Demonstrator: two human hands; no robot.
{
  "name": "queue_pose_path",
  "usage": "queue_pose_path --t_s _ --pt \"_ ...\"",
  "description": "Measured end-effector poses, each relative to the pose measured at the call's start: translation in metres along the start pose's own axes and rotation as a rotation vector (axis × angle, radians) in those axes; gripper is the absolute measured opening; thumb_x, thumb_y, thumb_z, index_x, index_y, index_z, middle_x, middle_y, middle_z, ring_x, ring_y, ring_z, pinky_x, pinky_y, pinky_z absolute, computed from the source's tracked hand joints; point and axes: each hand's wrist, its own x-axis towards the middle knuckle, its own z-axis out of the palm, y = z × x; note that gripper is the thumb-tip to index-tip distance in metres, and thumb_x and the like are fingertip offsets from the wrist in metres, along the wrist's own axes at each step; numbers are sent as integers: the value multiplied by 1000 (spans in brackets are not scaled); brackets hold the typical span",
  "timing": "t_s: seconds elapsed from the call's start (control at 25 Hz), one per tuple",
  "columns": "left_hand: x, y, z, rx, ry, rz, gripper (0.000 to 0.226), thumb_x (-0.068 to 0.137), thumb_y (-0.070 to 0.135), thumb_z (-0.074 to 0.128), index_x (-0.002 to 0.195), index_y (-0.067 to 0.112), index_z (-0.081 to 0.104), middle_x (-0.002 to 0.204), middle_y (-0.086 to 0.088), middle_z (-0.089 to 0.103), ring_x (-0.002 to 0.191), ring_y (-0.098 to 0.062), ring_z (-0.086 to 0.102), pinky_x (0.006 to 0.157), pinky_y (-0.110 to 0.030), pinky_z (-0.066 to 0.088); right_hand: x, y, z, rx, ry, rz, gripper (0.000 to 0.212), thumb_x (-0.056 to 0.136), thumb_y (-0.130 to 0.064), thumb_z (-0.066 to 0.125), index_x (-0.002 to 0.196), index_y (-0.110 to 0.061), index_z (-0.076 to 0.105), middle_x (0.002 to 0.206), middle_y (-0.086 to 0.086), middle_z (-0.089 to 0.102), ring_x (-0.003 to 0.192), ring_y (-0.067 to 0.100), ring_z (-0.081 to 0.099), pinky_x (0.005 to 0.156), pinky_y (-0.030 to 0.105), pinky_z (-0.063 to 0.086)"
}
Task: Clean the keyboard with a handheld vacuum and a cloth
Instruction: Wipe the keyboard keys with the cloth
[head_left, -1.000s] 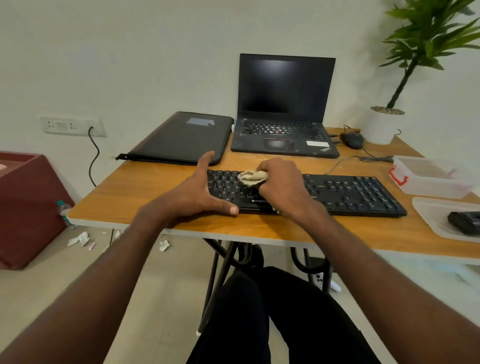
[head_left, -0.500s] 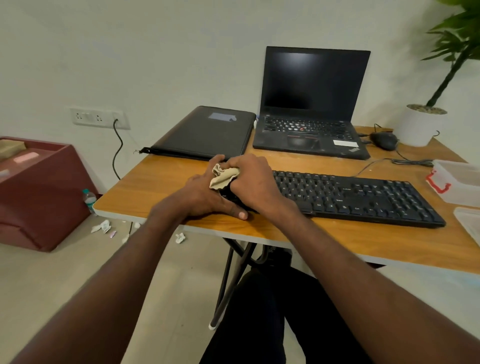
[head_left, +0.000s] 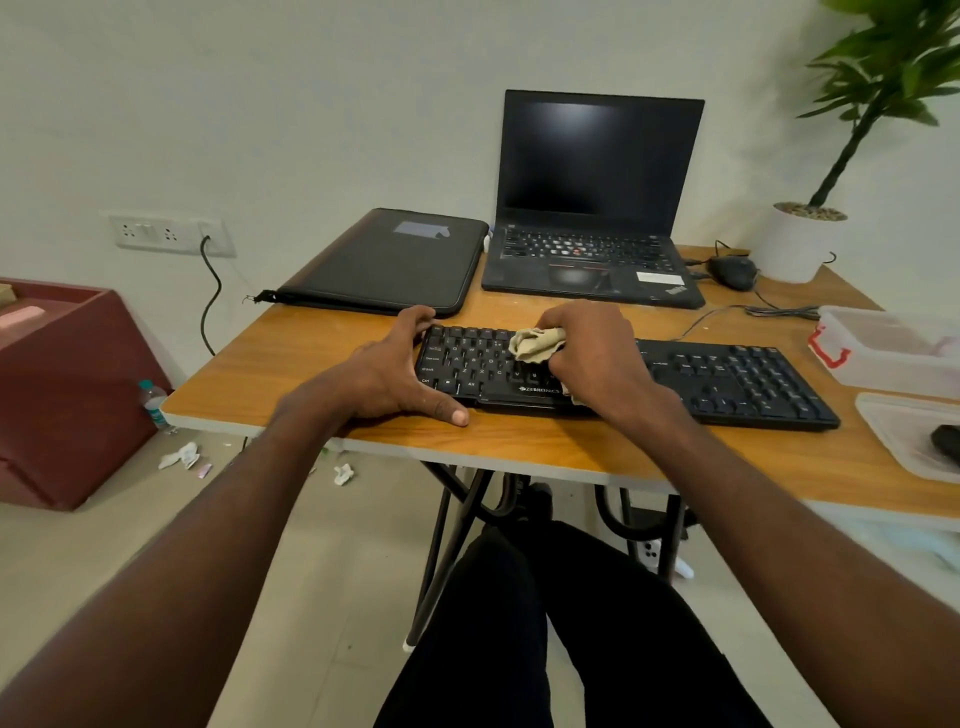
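A black keyboard (head_left: 727, 376) lies across the wooden table (head_left: 291, 358) near its front edge. My left hand (head_left: 395, 374) grips the keyboard's left end, fingers over the far edge and thumb along the near edge. My right hand (head_left: 597, 353) holds a crumpled beige cloth (head_left: 535, 344) and presses it onto the keys left of the keyboard's middle. A black object, possibly the handheld vacuum (head_left: 946, 441), lies in a clear tray at the right edge, mostly cut off.
Behind the keyboard stand an open black laptop (head_left: 597, 208), a black sleeve (head_left: 384, 260) and a mouse (head_left: 733, 272) with its cable. A potted plant (head_left: 797, 241) and a clear plastic box (head_left: 893, 345) sit at the right. A maroon cabinet (head_left: 62, 395) stands left of the table.
My right hand has slid the cloth back rightward from the keyboard's left end to the keys nearer the middle. My left hand has kept its hold on the left end.
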Motion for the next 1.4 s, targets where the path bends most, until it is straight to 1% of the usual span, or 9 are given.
queue_pose_path --t_s 0.2,0.32,0.4,0.52,0.8,0.96,1.12,1.28,1.4 --pt "1 3 -2 32 -47 -19 156 30 77 99 156 56 10 165 0 32 146 -28 41 121 -55 40 -16 60 -31 -80 91 177 37 84 -2 72 118 -17 77 105 7 76 86 18 62 75 30 50" --pt "1 17 -4 125 -104 -26 161 32 92 87 163 49 2 171 -6 24 148 -32 38 122 -56 38 -24 97 -47 -45 114 249 41 86 -2 71 125 -17 74 116 8 75 100 20 65 75 27 44" --pt "1 44 4 175 -10 22 150 47 102 70 166 37 7 171 -9 28 147 -34 41 121 -59 37 -26 111 -54 99 159 294 39 89 -8 72 127 -18 73 120 3 74 100 16 63 74 24 43" --pt "3 94 49 319 246 194 110 81 90 51 165 25 24 165 -6 43 145 -30 48 123 -60 32 -24 124 -56 273 235 357 35 92 -17 76 126 -22 73 117 -2 74 91 5 59 62 18 38" --pt "36 136 150 631 355 262 92 101 82 17 163 16 29 160 -6 50 152 -23 40 127 -58 21 -36 121 -29 101 278 95 47 79 1 64 122 -16 74 109 1 77 93 10 64 84 32 55" --pt "40 134 158 639 424 254 71 107 70 20 150 17 42 150 -5 59 144 -23 48 125 -55 25 -39 130 -21 48 420 166 52 76 -4 64 126 -20 71 111 -3 74 103 20 60 87 43 53" --pt "41 130 158 641 421 251 63 109 64 23 145 19 47 149 -4 60 144 -22 49 124 -55 27 -37 125 -22 -10 330 159 45 75 -15 67 119 -23 74 105 -5 75 102 22 56 85 51 50" --pt "42 131 159 645 428 229 63 109 64 23 146 19 49 149 -2 60 145 -20 48 125 -55 24 -36 126 -22 54 374 166 31 75 -33 62 101 -26 76 90 -12 72 92 16 54 79 49 50" --pt "42 133 157 655 413 224 64 108 63 22 145 20 50 149 -2 60 145 -20 48 126 -55 22 -37 125 -22 21 368 79 35 76 -22 68 110 -26 75 103 -12 74 94 16 53 81 46 46"
